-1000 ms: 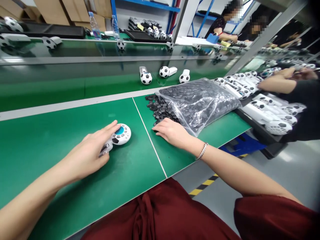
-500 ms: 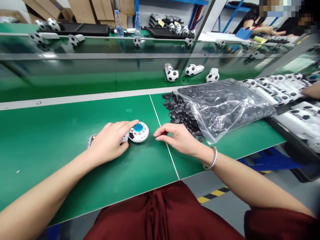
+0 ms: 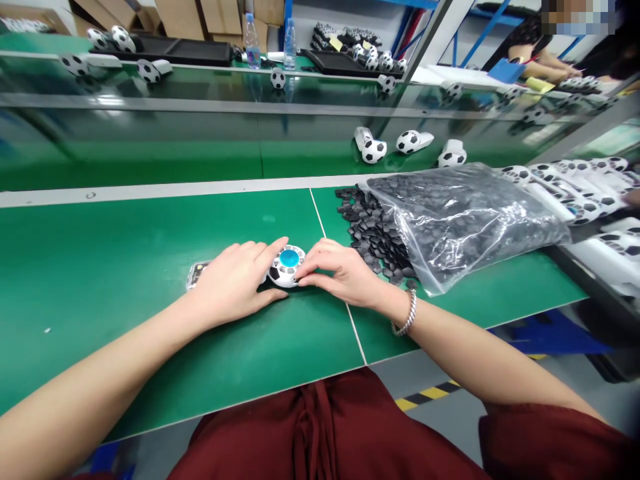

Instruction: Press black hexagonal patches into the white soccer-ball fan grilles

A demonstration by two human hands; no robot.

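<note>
A white device with a round, football-patterned head point(image 3: 283, 275) and a blue disc on top lies on the green bench, its clear-ended handle point(image 3: 195, 272) pointing left. Over the handle lies my left hand point(image 3: 235, 277), with its thumb and fingers closed around the neck and the index fingertip at the head's upper rim. My right hand point(image 3: 335, 270) pinches at the head's right side; a small black piece seems to be between the fingertips, mostly hidden. Right of it spreads a pile of small black pieces point(image 3: 375, 230), spilling from a clear plastic bag point(image 3: 465, 220).
Beyond a pale rail, several football-patterned devices point(image 3: 410, 141) lie on the green line. More of them fill a dark tray point(image 3: 580, 267) at the right. At the back stand two water bottles point(image 3: 253, 43) and a black tray point(image 3: 180, 58). A co-worker's arms point(image 3: 540, 67) show at the upper right.
My right hand has moved left from the open bench to the side of the football-patterned head. The left hand stays on the device, and the whole view has shifted slightly.
</note>
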